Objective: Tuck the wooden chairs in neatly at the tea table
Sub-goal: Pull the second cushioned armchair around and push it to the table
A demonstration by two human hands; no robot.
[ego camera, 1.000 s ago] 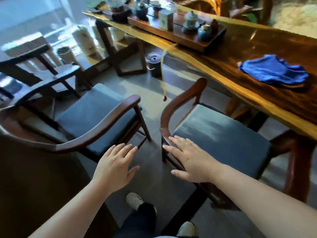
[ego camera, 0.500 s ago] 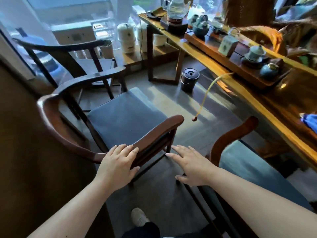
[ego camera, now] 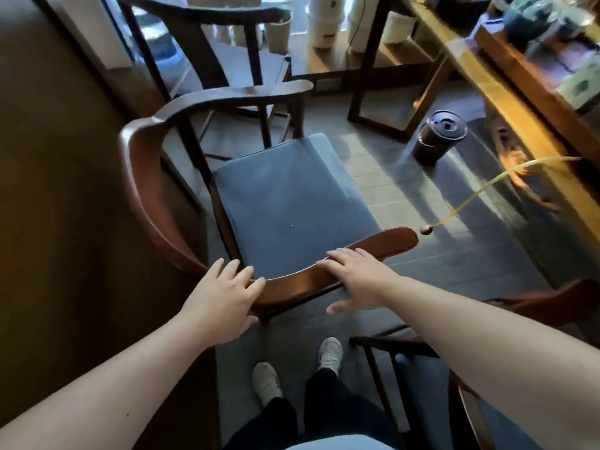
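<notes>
Tea table [ego camera: 506, 92]: long wooden slab along the upper right edge, tea ware on a tray at its far end, blurred.
Wooden chair [ego camera: 156, 203]: centre of view, curved armrest rail, standing on the floor well apart from the tea table, seat turned toward it.
Seat cushion [ego camera: 289, 206]: blue-grey, flat on the chair seat.
Second chair [ego camera: 201, 21]: dark frame, behind the first, by the window.
Third chair [ego camera: 552, 303]: lower right, only partly in view.
Lidded bin [ego camera: 438, 138]: dark, round, on the floor beside a table leg.
Left hand [ego camera: 224, 300]: fingers spread and extended, laid over the near armrest rail; not closed around it.
Right hand [ego camera: 360, 277]: flat and spread on the same rail, thumb hanging below; no closed hold.
Yellow cord [ego camera: 480, 196]: hangs from the table edge, wooden bead at its end.
</notes>
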